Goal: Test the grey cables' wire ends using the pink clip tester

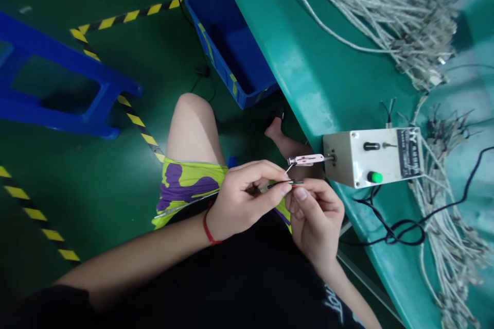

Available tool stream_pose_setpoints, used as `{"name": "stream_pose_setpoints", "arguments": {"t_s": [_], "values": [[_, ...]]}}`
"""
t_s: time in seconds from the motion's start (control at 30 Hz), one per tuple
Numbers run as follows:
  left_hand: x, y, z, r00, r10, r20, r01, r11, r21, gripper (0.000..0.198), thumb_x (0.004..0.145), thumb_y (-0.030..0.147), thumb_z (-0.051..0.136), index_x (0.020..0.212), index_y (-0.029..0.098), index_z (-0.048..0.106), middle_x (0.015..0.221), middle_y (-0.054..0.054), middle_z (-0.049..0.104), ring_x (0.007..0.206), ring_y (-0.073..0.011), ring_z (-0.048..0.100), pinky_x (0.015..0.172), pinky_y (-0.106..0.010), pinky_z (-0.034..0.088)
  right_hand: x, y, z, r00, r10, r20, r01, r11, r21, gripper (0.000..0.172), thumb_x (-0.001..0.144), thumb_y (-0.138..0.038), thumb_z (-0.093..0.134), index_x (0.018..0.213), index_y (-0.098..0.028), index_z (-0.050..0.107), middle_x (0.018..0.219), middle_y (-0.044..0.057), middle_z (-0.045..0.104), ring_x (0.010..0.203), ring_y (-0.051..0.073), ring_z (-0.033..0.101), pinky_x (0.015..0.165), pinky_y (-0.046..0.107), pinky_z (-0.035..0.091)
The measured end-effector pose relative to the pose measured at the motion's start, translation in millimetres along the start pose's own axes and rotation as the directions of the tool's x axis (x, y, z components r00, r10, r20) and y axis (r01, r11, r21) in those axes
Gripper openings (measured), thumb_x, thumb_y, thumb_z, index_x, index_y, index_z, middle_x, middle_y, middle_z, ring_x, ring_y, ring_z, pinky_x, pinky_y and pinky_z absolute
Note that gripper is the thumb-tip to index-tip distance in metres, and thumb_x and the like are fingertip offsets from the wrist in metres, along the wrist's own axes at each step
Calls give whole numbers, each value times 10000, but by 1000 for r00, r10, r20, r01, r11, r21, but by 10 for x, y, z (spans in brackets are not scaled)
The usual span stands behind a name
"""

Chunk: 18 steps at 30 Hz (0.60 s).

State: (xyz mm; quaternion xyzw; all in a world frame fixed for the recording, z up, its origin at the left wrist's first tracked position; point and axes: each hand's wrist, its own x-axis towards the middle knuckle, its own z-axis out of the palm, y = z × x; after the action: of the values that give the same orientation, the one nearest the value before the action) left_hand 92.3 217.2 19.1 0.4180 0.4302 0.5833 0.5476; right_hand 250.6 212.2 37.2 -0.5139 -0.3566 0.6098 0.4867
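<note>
My left hand (247, 190), with a red cord around its wrist, is closed, pinching thin cable wires (281, 183) between thumb and fingertips. My right hand (314, 210) is closed on the ends of the same wires, where black, green and red strands (297, 183) show. A white wire tip rises from my left fingertips towards a pink clip-like piece (306, 159) just above both hands. That piece sits on the metal shaft of a small white box (363, 164) with a green button (375, 177). The cable's other end is hidden by my left hand.
The green table (304, 97) has a slanting edge to my right. Bundles of clear-sheathed cables (370, 4) lie at its far end, and more cables (451, 246) lie behind the box. A black cord (405, 231) loops nearby. A blue bin (231, 46) and blue stool (69, 76) stand on the floor.
</note>
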Motion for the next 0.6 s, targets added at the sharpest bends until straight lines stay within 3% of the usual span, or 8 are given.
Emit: {"name": "stream_pose_setpoints", "arguments": {"t_s": [0.13, 0.27, 0.4, 0.5, 0.6], "values": [[-3, -57, 6, 996, -76, -50, 76, 997, -3, 42, 930, 182, 819, 959, 181, 788, 938, -52, 780, 662, -106, 620, 543, -235, 452, 104, -23, 32, 997, 69, 26, -71, 996, 52, 63, 970, -279, 760, 979, -226, 793, 630, -33, 601, 561, 91, 489, 571, 244, 392], [15, -90, -2, 994, -63, -89, 67, 997, 38, 66, 921, 189, 839, 980, 210, 817, 928, -46, 800, 660, -113, 608, 553, -246, 457, 215, -44, 52, 990, 141, 27, -143, 986, 84, 311, 1044, -441, 614, 936, -207, 787, 639, 3, 623, 565, 113, 478, 552, 250, 374], [39, -97, -9, 994, 2, -105, 2, 999, 45, 75, 913, 194, 842, 982, 211, 820, 972, -50, 819, 655, -123, 636, 526, -249, 478, 290, -34, 70, 980, 190, -53, -187, 980, 70, 428, 1042, -539, 603, 847, -198, 773, 616, 9, 624, 541, 114, 470, 523, 242, 351], [63, -105, -30, 995, 35, -91, -27, 996, 87, 89, 922, 180, 825, 997, 230, 825, 1000, -39, 836, 631, -128, 659, 489, -265, 489, 318, -8, 71, 976, 199, -86, -194, 979, 67, 418, 1022, -546, 633, 823, -199, 752, 634, 11, 635, 536, 115, 472, 492, 241, 311], [89, -114, -57, 993, 99, -63, -92, 989, 113, 183, 937, 175, 803, 1053, 312, 835, 1028, -19, 849, 756, -209, 769, 531, -329, 595, 327, 26, 57, 974, 209, -90, -204, 977, 65, 359, 1020, -521, 636, 888, -210, 756, 665, 6, 640, 550, 123, 467, 501, 248, 315]]}}
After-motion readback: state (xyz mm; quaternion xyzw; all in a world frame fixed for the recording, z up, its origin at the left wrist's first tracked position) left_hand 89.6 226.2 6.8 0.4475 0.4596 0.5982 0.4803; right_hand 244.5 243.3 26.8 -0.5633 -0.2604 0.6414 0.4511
